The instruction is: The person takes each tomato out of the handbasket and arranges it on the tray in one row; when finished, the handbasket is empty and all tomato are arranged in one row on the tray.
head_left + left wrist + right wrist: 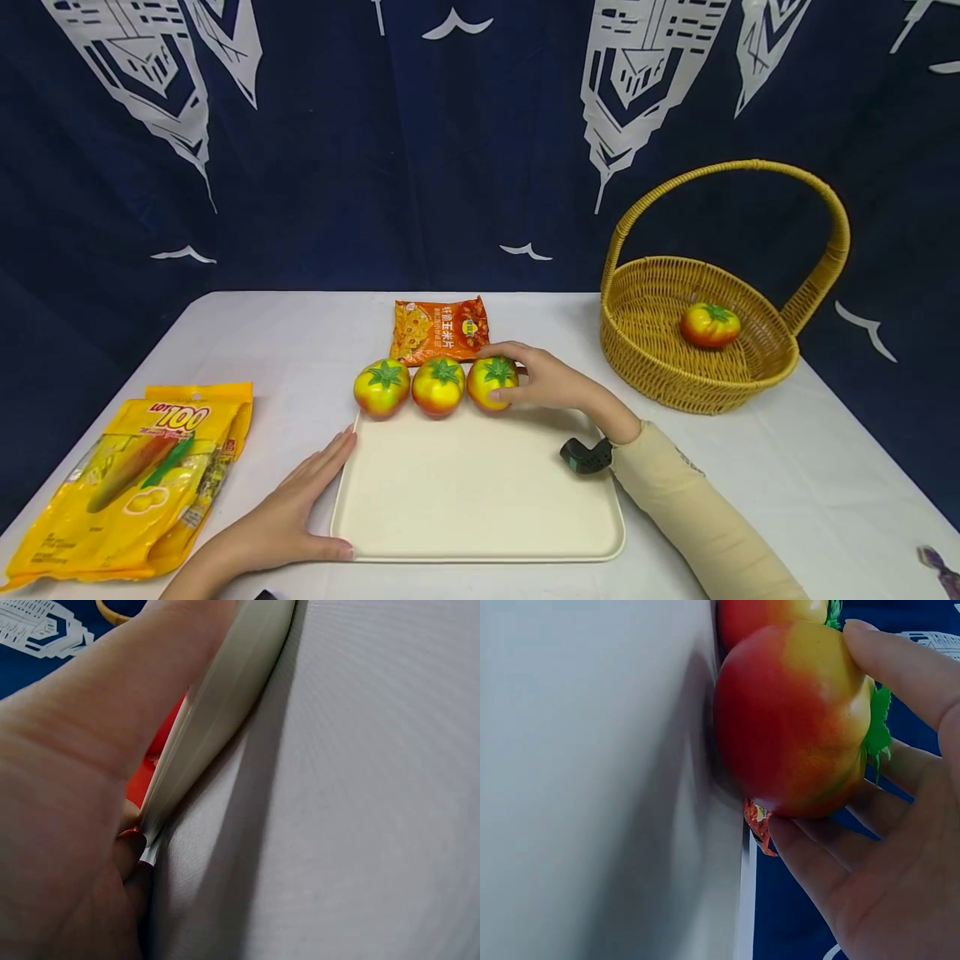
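Observation:
Three red-and-yellow toy tomatoes with green leaf tops stand in a row along the far edge of a cream tray (480,492): the left tomato (382,389), the middle tomato (438,387) and the right tomato (489,383). My right hand (542,379) holds the right tomato, thumb on the near side and fingers round the far side. In the right wrist view that tomato (791,720) sits between thumb and fingers, close to the tray surface. Along the tray's left edge rests my left hand (288,521), its fingers extended and the thumb by the near corner.
At the back right a wicker basket (660,392) with a tall handle contains another tomato (709,325). Behind the row lies an orange snack bag (431,329). A yellow candy bag (135,492) lies at the left. Dark blue cloth hangs behind the white table.

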Demonstrator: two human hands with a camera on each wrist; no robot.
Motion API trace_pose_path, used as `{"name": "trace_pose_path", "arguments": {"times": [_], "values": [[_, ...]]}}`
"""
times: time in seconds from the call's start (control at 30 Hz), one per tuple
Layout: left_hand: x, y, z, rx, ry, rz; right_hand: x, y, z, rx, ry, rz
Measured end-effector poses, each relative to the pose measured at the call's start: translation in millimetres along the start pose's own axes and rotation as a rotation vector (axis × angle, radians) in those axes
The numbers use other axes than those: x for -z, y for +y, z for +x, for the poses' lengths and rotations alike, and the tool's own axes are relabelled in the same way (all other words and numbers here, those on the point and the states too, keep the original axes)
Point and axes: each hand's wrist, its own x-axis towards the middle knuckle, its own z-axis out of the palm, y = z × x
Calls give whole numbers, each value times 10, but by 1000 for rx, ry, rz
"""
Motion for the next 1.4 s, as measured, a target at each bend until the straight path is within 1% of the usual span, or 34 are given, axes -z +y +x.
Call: {"name": "trace_pose_path", "arguments": {"times": [0.37, 0.5, 0.73, 0.87, 1.0, 1.2, 1.3, 1.4], "values": [[-1, 2, 10, 0, -1, 6, -27, 23, -27, 12, -20, -43], [0, 6, 12, -4, 2, 8, -14, 17, -39, 19, -22, -43], [-2, 17, 13, 2, -1, 4, 3, 21, -41, 36, -24, -80], [-3, 21, 15, 4, -4, 1, 15, 10, -40, 44, -26, -83], [-5, 23, 15, 4, -7, -7, 51, -16, -52, 72, -17, -79], [-5, 5, -7, 8, -8, 8, 213, -123, -79, 119, 26, -79], [-4, -2, -17, 10, -6, 16, 367, -203, -126, 162, 69, -63], [-9, -2, -13, 9, -9, 12, 568, -280, -219, 175, 130, -48]]}}
